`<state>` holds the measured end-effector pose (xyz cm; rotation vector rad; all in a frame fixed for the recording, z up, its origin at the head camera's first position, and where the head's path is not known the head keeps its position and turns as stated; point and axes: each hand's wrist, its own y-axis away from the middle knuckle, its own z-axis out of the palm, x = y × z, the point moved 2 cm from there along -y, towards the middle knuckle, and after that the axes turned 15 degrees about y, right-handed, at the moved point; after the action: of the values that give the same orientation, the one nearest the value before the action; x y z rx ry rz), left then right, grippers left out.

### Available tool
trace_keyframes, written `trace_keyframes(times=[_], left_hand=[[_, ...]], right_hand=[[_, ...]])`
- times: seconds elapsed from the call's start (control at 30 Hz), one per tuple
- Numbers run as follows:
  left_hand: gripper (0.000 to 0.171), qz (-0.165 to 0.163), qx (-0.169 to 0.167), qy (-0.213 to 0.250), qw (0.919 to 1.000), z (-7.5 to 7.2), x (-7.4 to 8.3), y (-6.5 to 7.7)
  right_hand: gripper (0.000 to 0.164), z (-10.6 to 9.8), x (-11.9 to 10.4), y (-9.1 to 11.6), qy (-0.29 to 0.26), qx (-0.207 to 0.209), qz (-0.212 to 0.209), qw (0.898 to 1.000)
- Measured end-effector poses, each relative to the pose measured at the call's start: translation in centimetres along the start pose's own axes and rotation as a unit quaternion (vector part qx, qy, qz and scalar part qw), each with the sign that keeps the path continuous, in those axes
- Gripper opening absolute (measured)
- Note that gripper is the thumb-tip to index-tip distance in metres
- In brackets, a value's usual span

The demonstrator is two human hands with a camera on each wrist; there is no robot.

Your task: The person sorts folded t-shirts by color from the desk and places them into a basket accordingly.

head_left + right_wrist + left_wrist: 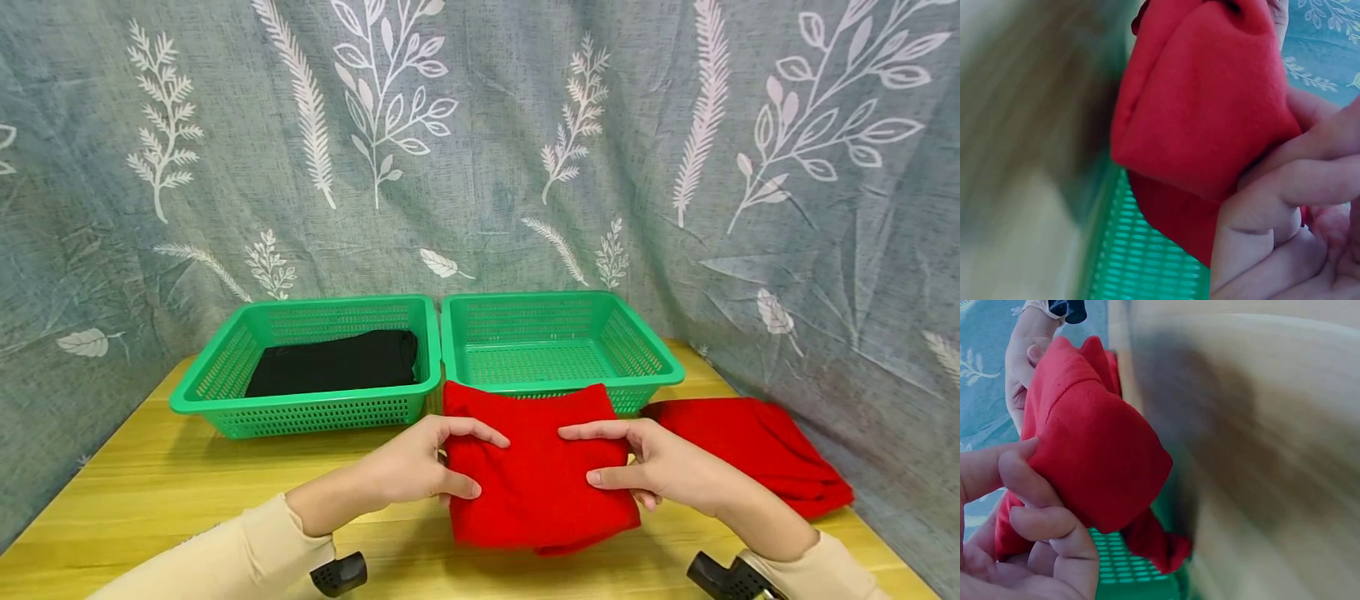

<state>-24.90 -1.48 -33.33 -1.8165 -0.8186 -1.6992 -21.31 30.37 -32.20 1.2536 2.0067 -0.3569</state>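
A folded red cloth (pixel 536 475) is held up in front of the right-hand green basket (pixel 562 384), its upper edge overlapping the basket's near rim in the head view. My left hand (pixel 431 462) grips its left side, thumb and index finger on the face towards me and the other fingers behind. On the opposite side, my right hand (pixel 652 467) pinches the cloth in the same manner. Both wrist views show fingers curled around the folded red cloth (pixel 1097 450), whose layers hang loosely at the lower end.
The left green basket (pixel 300 417) contains folded black cloth (pixel 337 364). A second red cloth (pixel 757 450) lies folded on the wooden table (pixel 150 492) at the right. Behind the baskets hangs a grey-green curtain (pixel 480 167) with white leaf prints.
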Motion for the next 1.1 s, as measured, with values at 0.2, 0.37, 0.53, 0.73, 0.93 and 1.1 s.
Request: trace_keyframes(times=[0.2,0.37,0.53,0.73,0.93,1.1], left_hand=[[0.050,0.006,-0.002,0.002,1.0000,-0.4,1.8,0.1],[0.050,0.016,0.002,-0.007,0.9998,-0.7,3.0,-0.1],[0.050,0.032,0.005,-0.007,0.9994,-1.2,4.6,-0.4],[0.051,0.032,0.034,-0.016,0.9988,-2.0,6.8,-1.2],[0.049,0.038,0.055,-0.028,0.9973,-2.9,8.5,-2.1],[0.046,0.047,0.064,-0.008,0.9968,-3.8,9.6,-3.1]], right_hand=[[0.061,-1.4,-1.3,0.5,0.002,0.015,-0.002,1.000],[0.060,-2.5,-2.5,0.8,0.016,0.035,-0.022,0.999],[0.060,-3.9,-3.8,0.9,0.025,0.057,-0.022,0.998],[0.058,-6.1,-5.2,0.3,0.038,0.087,-0.022,0.995],[0.058,-8.1,-5.8,-0.9,0.028,0.110,-0.021,0.993],[0.057,-9.8,-6.5,-2.1,0.034,0.126,-0.028,0.991]])
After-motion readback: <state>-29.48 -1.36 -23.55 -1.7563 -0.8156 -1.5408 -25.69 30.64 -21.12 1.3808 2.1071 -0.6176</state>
